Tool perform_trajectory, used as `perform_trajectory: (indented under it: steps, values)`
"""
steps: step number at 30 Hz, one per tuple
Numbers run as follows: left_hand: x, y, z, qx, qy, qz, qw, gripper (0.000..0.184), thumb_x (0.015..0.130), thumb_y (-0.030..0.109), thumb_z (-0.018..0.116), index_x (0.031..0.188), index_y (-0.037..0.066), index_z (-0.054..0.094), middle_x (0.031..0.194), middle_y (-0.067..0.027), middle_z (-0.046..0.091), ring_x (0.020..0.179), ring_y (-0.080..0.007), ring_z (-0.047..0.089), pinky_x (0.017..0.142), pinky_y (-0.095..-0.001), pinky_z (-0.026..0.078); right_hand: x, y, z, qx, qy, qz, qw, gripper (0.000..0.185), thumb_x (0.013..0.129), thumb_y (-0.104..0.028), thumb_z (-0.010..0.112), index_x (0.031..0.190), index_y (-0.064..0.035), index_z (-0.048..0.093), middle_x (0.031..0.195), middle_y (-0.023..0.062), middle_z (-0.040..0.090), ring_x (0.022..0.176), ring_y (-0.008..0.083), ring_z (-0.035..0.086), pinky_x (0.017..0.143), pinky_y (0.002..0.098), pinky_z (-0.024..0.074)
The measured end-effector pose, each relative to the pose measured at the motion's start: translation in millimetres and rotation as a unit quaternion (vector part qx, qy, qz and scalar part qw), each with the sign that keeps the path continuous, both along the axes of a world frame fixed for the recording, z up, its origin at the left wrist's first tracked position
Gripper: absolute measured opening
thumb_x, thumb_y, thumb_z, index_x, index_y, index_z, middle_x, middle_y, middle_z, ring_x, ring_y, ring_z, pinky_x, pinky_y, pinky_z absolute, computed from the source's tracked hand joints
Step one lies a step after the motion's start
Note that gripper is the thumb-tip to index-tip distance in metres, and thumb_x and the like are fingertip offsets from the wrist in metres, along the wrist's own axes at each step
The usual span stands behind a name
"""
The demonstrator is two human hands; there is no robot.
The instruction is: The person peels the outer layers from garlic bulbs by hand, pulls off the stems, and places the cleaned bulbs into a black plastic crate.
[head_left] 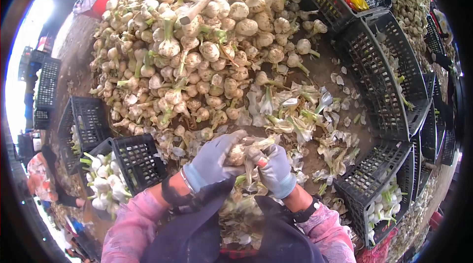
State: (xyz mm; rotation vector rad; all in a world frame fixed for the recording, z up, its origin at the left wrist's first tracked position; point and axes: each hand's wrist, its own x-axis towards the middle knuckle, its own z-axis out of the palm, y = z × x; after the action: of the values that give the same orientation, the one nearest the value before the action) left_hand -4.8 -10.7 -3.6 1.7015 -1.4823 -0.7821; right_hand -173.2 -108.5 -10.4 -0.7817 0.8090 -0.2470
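Both of my hands wear grey gloves and meet in front of my lap. My left hand (pixel 215 157) is closed round a garlic bulb (pixel 236 155) with brown, dirty skin. Beside it, my right hand (pixel 274 165) has its fingers closed on the bulb's stem and loose skin (pixel 263 143), which point to the right. Beyond my hands rises a large heap of unpeeled garlic (pixel 197 61), with a knife-like tool (pixel 197 9) lying on top of it. Peeled skins and leaves (pixel 300 125) are scattered on the ground just past my right hand.
Black plastic crates stand at the left (pixel 140 159) and along the right (pixel 372 176). White cleaned garlic (pixel 106 179) fills a left one, and more (pixel 387 204) is in a right one. A red bucket (pixel 103 1) is at the back left. Another person (pixel 44 176) is at the far left.
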Motion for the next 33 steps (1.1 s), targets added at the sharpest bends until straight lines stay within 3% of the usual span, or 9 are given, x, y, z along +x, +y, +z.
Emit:
perform_trajectory:
  steps: [7, 9, 11, 14, 16, 22, 25, 29, 33]
  values:
    - [-5.5, -0.5, 11.8, 0.119, 0.183, 0.048, 0.975, 0.079, 0.073, 0.036, 0.085, 0.133, -0.003, 0.051, 0.122, -0.0184, 0.064, 0.108, -0.0288, 0.067, 0.093, -0.0344, 0.051, -8.7, -3.3, 12.6, -0.035, -0.017, 0.03, 0.999, 0.024, 0.096, -0.012, 0.064, 0.115, 0.0024, 0.065, 0.102, 0.004, 0.067, 0.089, 0.0101, 0.06, 0.079, 0.0235, 0.0492]
    - [-5.1, -2.8, 11.9, 0.061, 0.105, 0.028, 0.992, 0.078, 0.073, 0.035, 0.086, 0.132, -0.003, 0.052, 0.119, -0.0179, 0.065, 0.104, -0.0306, 0.067, 0.09, -0.0346, 0.052, -13.5, -1.7, 2.7, -0.072, -0.01, 0.042, 0.996, 0.025, 0.096, -0.013, 0.063, 0.115, 0.0025, 0.064, 0.099, 0.004, 0.066, 0.086, 0.011, 0.06, 0.079, 0.023, 0.0492]
    - [-4.1, -3.7, 10.2, -0.009, 0.018, 0.016, 1.0, 0.078, 0.07, 0.033, 0.087, 0.131, -0.003, 0.053, 0.117, -0.018, 0.065, 0.102, -0.0322, 0.067, 0.089, -0.0357, 0.053, -20.3, -3.4, -10.7, 0.061, -0.146, 0.006, 0.987, 0.026, 0.095, -0.014, 0.063, 0.116, 0.0023, 0.063, 0.097, 0.004, 0.065, 0.085, 0.011, 0.06, 0.077, 0.0234, 0.0496]
    - [-3.0, -8.9, 16.6, -0.043, -0.058, 0.0, 0.997, 0.08, 0.067, 0.033, 0.088, 0.128, -0.004, 0.054, 0.114, -0.0188, 0.066, 0.098, -0.0354, 0.067, 0.086, -0.0372, 0.054, -19.4, -2.0, -1.9, 0.103, -0.158, -0.033, 0.981, 0.028, 0.094, -0.014, 0.065, 0.117, 0.0024, 0.062, 0.099, 0.0054, 0.065, 0.085, 0.0111, 0.061, 0.076, 0.0245, 0.0511]
    - [-5.8, -11.0, 15.5, -0.059, -0.086, -0.003, 0.995, 0.08, 0.066, 0.033, 0.088, 0.127, -0.005, 0.054, 0.113, -0.0196, 0.066, 0.097, -0.0366, 0.067, 0.085, -0.0376, 0.055, -6.6, 7.4, 0.2, 0.032, -0.112, -0.078, 0.99, 0.031, 0.093, -0.012, 0.068, 0.119, 0.0031, 0.061, 0.106, 0.008, 0.066, 0.09, 0.0117, 0.063, 0.077, 0.0253, 0.0532]
    - [-7.6, -7.6, 12.2, -0.054, -0.058, -0.002, 0.997, 0.081, 0.066, 0.032, 0.089, 0.129, -0.006, 0.053, 0.111, -0.0188, 0.066, 0.097, -0.032, 0.068, 0.085, -0.0355, 0.055, -9.3, -0.6, 12.9, 0.092, -0.132, -0.05, 0.986, 0.032, 0.094, -0.009, 0.066, 0.123, 0.0027, 0.061, 0.114, 0.0068, 0.066, 0.101, 0.0128, 0.062, 0.086, 0.0264, 0.0508]
    - [-4.6, -4.8, 12.6, 0.011, 0.058, 0.007, 0.998, 0.083, 0.068, 0.033, 0.089, 0.131, -0.006, 0.052, 0.112, -0.0143, 0.067, 0.099, -0.0229, 0.068, 0.086, -0.0328, 0.054, -11.2, 2.5, -0.2, 0.02, -0.132, -0.046, 0.99, 0.026, 0.094, -0.008, 0.066, 0.118, 0.0012, 0.065, 0.114, 0.0074, 0.067, 0.101, 0.0162, 0.063, 0.087, 0.0291, 0.0512]
    - [-3.4, -2.5, 14.1, 0.088, 0.207, 0.01, 0.974, 0.087, 0.074, 0.029, 0.087, 0.141, -0.005, 0.043, 0.115, -0.0099, 0.065, 0.101, -0.0166, 0.064, 0.088, -0.0316, 0.052, -14.5, -10.5, 1.7, -0.245, -0.109, 0.016, 0.963, 0.028, 0.086, -0.008, 0.072, 0.113, -0.0024, 0.069, 0.111, 0.0096, 0.068, 0.101, 0.0227, 0.064, 0.086, 0.0336, 0.0509]
    - [-14.0, 1.1, 7.4, 0.104, 0.474, 0.042, 0.873, 0.087, 0.081, 0.03, 0.078, 0.147, -0.002, 0.032, 0.111, -0.0111, 0.064, 0.088, -0.0174, 0.064, 0.074, -0.0299, 0.053, -12.0, -24.4, 5.1, -0.484, -0.071, 0.046, 0.871, 0.037, 0.074, -0.01, 0.078, 0.11, -0.0095, 0.071, 0.102, 0.0073, 0.068, 0.097, 0.0261, 0.063, 0.085, 0.0371, 0.0492]
